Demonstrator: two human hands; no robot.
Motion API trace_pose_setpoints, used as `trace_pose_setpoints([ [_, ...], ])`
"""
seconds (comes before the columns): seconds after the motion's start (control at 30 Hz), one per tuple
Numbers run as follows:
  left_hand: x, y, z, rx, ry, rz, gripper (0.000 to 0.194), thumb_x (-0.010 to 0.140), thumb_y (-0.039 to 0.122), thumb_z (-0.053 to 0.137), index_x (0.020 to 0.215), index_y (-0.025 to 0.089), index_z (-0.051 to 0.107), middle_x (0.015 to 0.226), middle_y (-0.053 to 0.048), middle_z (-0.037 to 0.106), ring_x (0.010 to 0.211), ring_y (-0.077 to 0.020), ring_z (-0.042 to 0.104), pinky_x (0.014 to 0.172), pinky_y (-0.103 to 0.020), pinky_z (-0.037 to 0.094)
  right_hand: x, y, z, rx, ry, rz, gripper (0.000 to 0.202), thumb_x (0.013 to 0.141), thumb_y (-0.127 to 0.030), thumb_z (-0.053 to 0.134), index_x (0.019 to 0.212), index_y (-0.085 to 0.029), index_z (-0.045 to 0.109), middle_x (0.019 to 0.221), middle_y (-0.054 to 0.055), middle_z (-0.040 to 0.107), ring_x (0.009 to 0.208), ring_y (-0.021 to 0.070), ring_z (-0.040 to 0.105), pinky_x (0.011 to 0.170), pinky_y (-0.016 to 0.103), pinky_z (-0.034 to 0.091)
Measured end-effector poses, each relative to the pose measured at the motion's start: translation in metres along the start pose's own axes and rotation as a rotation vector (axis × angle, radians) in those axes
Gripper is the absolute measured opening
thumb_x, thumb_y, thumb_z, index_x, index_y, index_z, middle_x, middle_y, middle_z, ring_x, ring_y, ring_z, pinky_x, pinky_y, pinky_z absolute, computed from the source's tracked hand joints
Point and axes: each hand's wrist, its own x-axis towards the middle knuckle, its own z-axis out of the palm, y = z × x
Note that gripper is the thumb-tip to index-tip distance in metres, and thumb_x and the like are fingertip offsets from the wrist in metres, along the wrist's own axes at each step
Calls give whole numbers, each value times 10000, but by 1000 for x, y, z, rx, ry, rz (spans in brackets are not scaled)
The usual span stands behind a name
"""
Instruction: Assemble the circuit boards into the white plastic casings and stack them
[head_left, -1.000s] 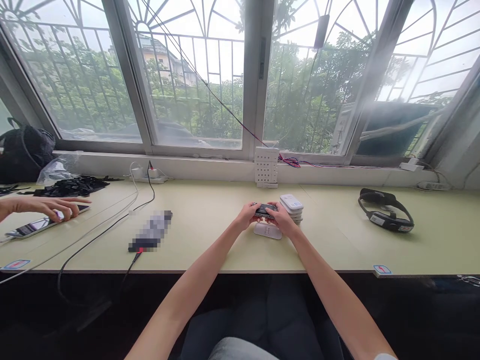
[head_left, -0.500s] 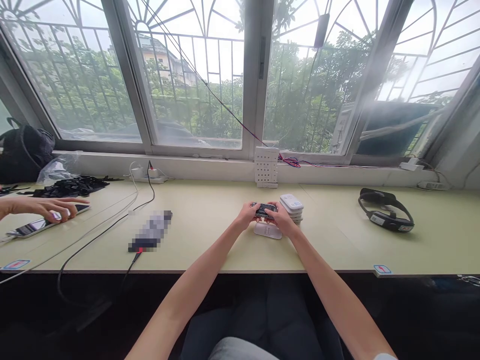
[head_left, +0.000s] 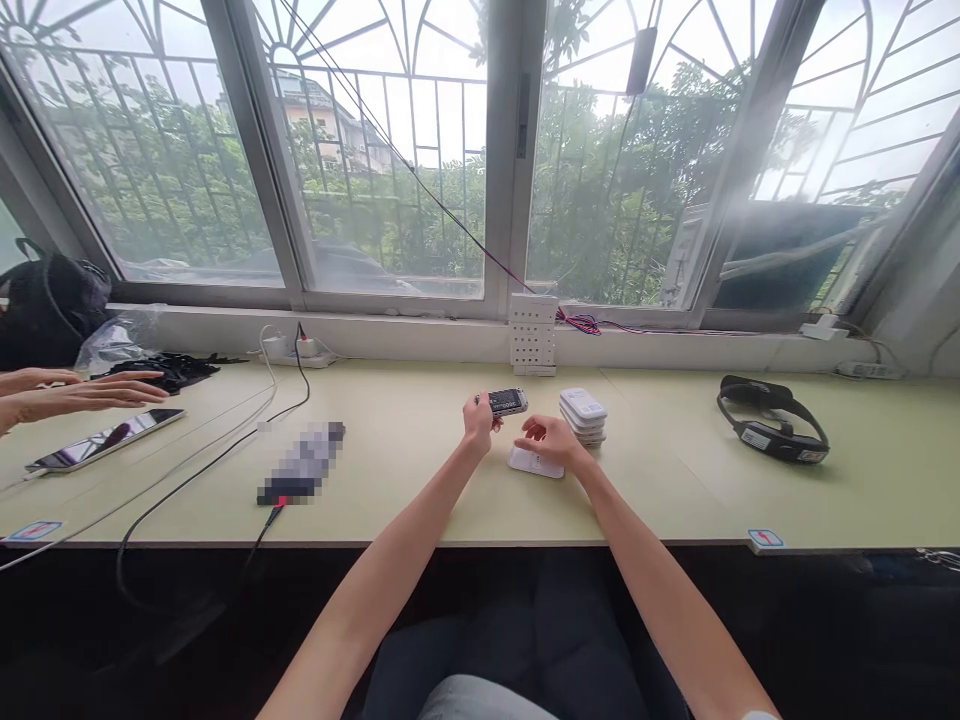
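Nearest, well left of the stack of white cases (head_left: 583, 405), a dark thing (head_left: 304, 462) (blurred into squares) lies on the pale table (head_left: 420, 480), a cable at its lower end. Just left of the stack, a little nearer, a white cover (head_left: 538, 465) rests flat. The right hand (head_left: 550, 440) is over it, beside the stack, thumb and fingers parted; whether they touch the cover cannot be told. Far left of the stack lies a phone (head_left: 112, 438), with another person's hands (head_left: 79, 399) stretched above it. Right of the stack, well apart, sits a black headband device (head_left: 776, 437). The left hand (head_left: 478, 418), apart from the right, is clamped on a dark-labelled device (head_left: 508, 402), raised left of the stack. Beyond the stack, slightly left, a white perforated block (head_left: 533, 335) stands upright before the window (head_left: 508, 220).
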Motion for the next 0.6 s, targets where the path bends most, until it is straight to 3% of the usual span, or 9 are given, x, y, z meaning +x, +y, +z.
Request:
trace_pose_setpoints([
  [0.13,0,0,0,-15,-3,7,173,978,282,418,832,192,444,579,19,520,342,-85,433,359,-226,303,-4,0,0,-82,-139,-14,516,661,-509,816,1064,-219,675,1005,56,689,911,213,638,801,332,494],
  [0.27,1,-1,1,-22,-3,3,172,975,276,413,828,194,442,574,17,519,341,-89,432,358,-228,303,-5,3,-1,-108,-202,-15,689,577,-512,861,1169,-225,656,1122,77,646,1026,241,607,877,348,486],
  [0.6,0,-1,-1,-12,-18,-8,159,959,291,455,832,196,453,573,16,528,337,-87,422,363,-228,306,-7,-4,-3,-91,-185,10,656,621,-450,838,1193,-214,621,1096,78,647,1048,245,598,884,357,476],
])
